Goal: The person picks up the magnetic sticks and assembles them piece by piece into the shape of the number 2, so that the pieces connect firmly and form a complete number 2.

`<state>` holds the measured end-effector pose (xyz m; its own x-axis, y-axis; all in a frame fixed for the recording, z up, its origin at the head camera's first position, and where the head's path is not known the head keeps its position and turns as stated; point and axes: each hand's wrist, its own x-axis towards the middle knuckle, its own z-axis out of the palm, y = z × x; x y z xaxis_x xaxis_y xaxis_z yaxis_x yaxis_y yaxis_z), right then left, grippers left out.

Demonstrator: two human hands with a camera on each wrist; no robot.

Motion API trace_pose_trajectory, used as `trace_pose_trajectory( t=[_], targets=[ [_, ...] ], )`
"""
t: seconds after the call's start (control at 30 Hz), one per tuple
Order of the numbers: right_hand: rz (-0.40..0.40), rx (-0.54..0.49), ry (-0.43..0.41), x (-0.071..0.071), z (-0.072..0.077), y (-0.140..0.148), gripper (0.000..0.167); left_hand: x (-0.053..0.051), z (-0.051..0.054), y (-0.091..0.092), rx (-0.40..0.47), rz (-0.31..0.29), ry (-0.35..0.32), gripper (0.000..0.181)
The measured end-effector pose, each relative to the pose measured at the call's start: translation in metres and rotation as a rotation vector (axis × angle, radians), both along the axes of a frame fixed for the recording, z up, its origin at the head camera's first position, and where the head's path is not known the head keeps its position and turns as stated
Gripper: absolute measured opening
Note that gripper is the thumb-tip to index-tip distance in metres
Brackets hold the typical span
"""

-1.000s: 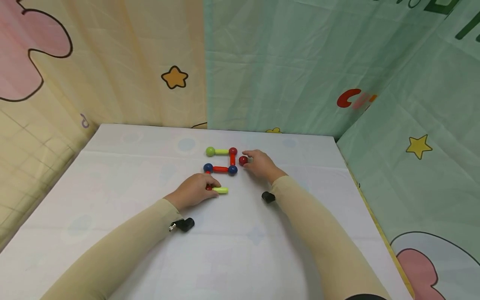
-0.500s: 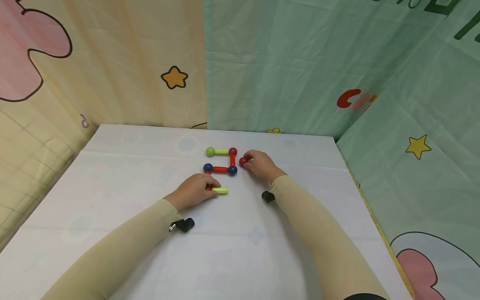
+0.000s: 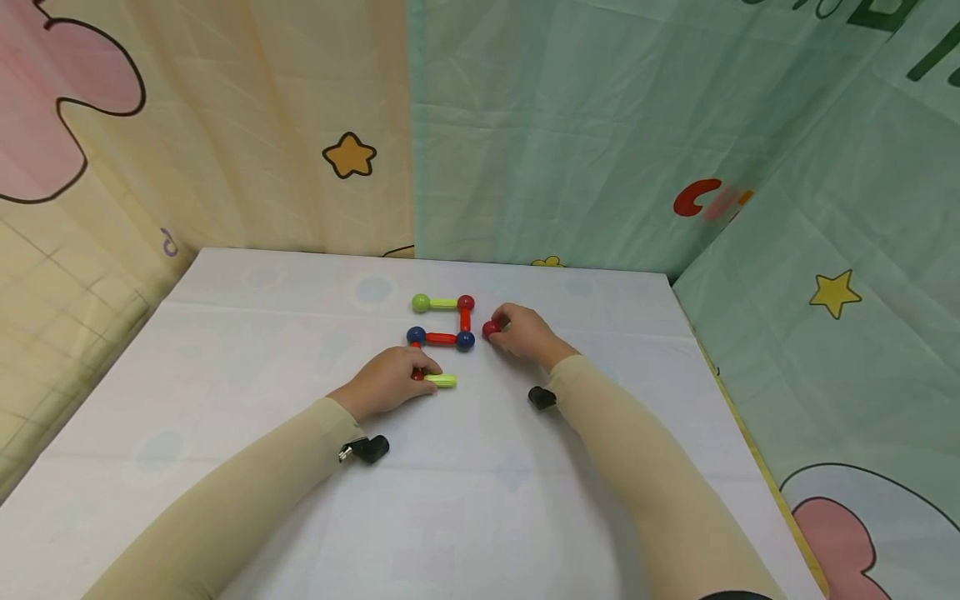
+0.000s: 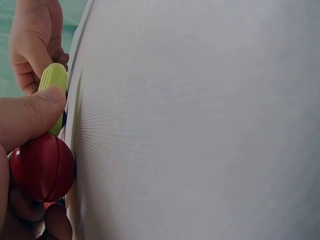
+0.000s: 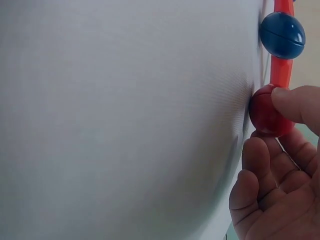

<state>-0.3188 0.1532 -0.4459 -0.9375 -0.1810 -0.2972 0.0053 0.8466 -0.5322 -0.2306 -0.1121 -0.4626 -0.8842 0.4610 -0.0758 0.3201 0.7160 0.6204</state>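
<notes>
My left hand [image 3: 386, 381] grips a red ball [image 4: 42, 167] at the near left corner of a ball-and-stick figure, the thumb lying over a yellow-green stick [image 3: 442, 381] that points right. My right hand [image 3: 527, 333] pinches a separate red ball [image 3: 491, 328] between thumb and fingers, low over the table and apart from the figure's right side. From that near corner the figure runs through a blue ball [image 3: 416, 336], a red stick [image 3: 440, 339], another blue ball [image 3: 465, 340], a red stick [image 3: 465, 321] and a red ball [image 3: 466, 302]. A yellow-green stick [image 3: 443, 304] ends it at a green ball [image 3: 421, 303].
A white cloth covers the table [image 3: 480, 500]. Printed curtains [image 3: 525, 150] hang behind it and along both sides. Each wrist carries a small black camera, one of them [image 3: 371, 449] on the left sleeve.
My right hand has drawn slightly nearer and to the right, bringing its red ball along. The left hand and the figure have stayed where they were.
</notes>
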Motion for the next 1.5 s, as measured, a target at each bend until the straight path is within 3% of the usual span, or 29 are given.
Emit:
trace_pose_trajectory(
  t=[0.33, 1.17, 1.5],
  targets=[
    [0.016, 0.004, -0.053, 0.014, 0.003, 0.006, 0.034, -0.002, 0.003, 0.001, -0.013, 0.000, -0.020, 0.030],
    [0.178, -0.041, -0.027, 0.054, -0.001, 0.001, 0.028, -0.012, 0.001, 0.006, -0.006, 0.000, -0.036, 0.030],
    [0.211, -0.058, -0.027, 0.060, 0.001, -0.005, 0.026, -0.013, 0.003, 0.007, -0.008, -0.005, -0.044, 0.030]
  ],
)
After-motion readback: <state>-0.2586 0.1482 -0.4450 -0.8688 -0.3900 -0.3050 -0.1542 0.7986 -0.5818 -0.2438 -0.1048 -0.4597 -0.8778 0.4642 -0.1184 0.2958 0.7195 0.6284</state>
